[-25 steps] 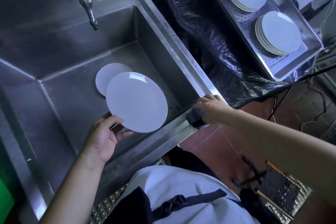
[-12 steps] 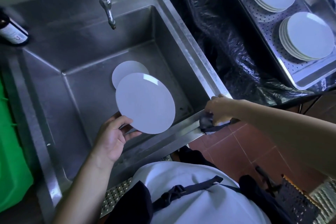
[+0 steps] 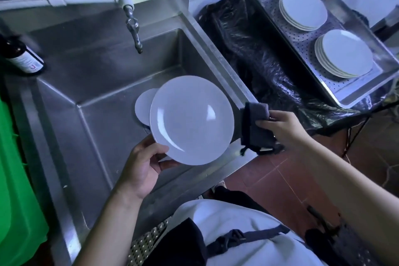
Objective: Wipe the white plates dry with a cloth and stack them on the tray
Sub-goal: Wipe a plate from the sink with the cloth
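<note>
My left hand (image 3: 143,165) pinches the near rim of a white plate (image 3: 191,120), tilted above the steel sink (image 3: 90,84); my right hand (image 3: 280,124) grips a dark cloth (image 3: 253,124) just beside its right edge. Another plate (image 3: 143,104) lies in the basin, two plate stacks (image 3: 345,54) sit on the perforated tray (image 3: 298,36).

Black bag (image 3: 254,49) lies between sink (image 3: 97,84) and tray (image 3: 386,58).

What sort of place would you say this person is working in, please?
Probably a commercial kitchen's dishwashing area: a deep steel sink with a tap, and a perforated steel tray holding stacked white plates.
</note>
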Demonstrator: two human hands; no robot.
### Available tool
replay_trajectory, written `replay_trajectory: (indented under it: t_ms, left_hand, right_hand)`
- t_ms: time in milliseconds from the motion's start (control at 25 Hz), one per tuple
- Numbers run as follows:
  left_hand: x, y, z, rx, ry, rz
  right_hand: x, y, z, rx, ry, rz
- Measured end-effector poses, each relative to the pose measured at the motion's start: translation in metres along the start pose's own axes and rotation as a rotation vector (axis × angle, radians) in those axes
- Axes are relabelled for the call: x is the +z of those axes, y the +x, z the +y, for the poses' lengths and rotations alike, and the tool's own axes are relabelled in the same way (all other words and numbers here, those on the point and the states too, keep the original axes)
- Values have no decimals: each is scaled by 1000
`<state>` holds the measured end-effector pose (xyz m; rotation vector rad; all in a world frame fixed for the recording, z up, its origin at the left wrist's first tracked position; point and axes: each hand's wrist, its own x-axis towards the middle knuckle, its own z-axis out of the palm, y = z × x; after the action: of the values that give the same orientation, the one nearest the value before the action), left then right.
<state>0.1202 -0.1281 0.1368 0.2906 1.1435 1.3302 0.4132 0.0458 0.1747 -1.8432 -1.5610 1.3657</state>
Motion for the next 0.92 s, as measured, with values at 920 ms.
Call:
replay_trajectory:
  t_ms: [920]
  left_hand:
    - [67,-25,46,195,86,-5]
  right_hand:
    - [11,9,-11,252,687,-135]
